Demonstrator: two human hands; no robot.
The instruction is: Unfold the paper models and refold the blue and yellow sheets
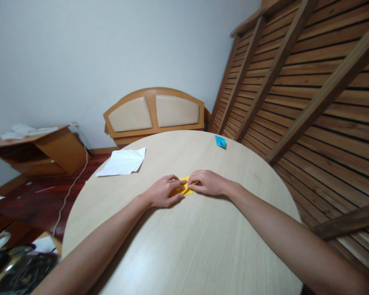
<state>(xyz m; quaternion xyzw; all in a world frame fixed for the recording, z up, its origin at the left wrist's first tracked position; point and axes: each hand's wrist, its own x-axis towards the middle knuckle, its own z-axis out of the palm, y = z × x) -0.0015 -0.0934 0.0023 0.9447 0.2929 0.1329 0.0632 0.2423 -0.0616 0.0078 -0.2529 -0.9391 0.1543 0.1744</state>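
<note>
A small piece of folded yellow paper [189,191] lies on the round, pale wood-grain table [178,250], partly covered by both hands. My left hand [164,191] rests on its left side, fingers stretched out over the paper and thumb apart along the near edge. From the right, my right hand [207,182] has its fingers curled and pinched on a fold of the paper. Some of the paper's folds are hidden under the fingers.
Toward the far right edge of the table sits a folded blue paper piece [220,141]. White paper sheets [122,162] lie at the left edge. Beyond are a wooden headboard [153,110], a slatted wooden frame [310,90] on the right and a low cabinet [58,151] on the left.
</note>
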